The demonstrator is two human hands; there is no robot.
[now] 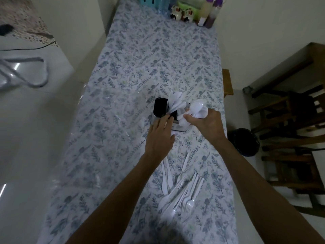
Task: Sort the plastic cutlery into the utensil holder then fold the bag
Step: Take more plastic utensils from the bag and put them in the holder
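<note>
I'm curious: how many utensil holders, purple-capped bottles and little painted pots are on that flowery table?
Utensil holder: 1
Purple-capped bottles: 2
Little painted pots: 2
Total: 5
White cutlery: too blurred to count.

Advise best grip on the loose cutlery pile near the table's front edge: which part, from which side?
Take the pile of cutlery by its far ends, coming from above. Those ends fan apart on the tablecloth, while the near ends overlap tightly. The right hand holds spoons; the left hand looks freer.
</note>
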